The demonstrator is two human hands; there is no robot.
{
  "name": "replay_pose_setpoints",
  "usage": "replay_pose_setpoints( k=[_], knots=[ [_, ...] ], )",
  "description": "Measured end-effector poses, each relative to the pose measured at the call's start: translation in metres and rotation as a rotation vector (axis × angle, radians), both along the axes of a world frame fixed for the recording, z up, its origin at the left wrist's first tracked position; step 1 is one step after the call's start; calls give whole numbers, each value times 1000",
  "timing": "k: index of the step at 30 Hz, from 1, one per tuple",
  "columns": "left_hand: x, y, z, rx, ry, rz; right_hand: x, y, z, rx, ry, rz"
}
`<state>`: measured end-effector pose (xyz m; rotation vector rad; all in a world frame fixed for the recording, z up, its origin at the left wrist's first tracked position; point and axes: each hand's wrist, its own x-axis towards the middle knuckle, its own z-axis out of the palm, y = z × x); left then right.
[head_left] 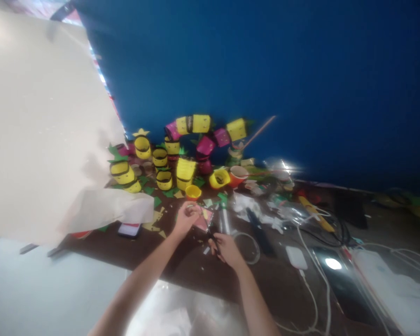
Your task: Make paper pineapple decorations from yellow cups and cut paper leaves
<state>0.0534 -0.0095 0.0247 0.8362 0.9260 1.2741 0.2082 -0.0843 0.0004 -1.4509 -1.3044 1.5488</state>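
Observation:
Near the middle of the dark table, my left hand point(186, 217) is closed, its fingertips pinched at the edge of a small pink piece point(203, 223), apparently paper, with a yellow patch. My right hand point(227, 248) is closed round dark-handled scissors point(213, 239), whose blades point up toward the pink piece. Whether the blades touch it is too blurred to tell. Just beyond my left hand stands a small yellow cup point(193, 192). Yellow and green paper scraps point(156, 218) lie to the left of my hands. A clear tube point(224, 219) lies just right of the pink piece.
Several yellow paper rings with drawn faces point(122, 172) and magenta ones point(206, 145) are piled along the blue wall point(266, 70). A phone point(129, 229) lies left. At right are white cables point(310, 298), a white charger point(296, 257), a dark tablet-like device point(343, 284) and a yellow-handled tool point(317, 214).

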Motion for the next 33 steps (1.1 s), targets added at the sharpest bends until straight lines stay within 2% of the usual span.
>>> replay_pose_setpoints(
  k=[10,16,23,29,33],
  knots=[
    [-1,3,-7,0,-9,-21,1,1,0,8,-107,-6],
    [-1,3,-12,8,7,-33,-1,0,4,-2,-1,18],
    [-4,7,-18,26,18,86,4,-1,4,10,91,56],
    [-4,5,-10,54,28,147,11,-3,-1,62,160,-40],
    [-3,2,-3,65,78,109,8,-3,2,14,124,31]
  ],
)
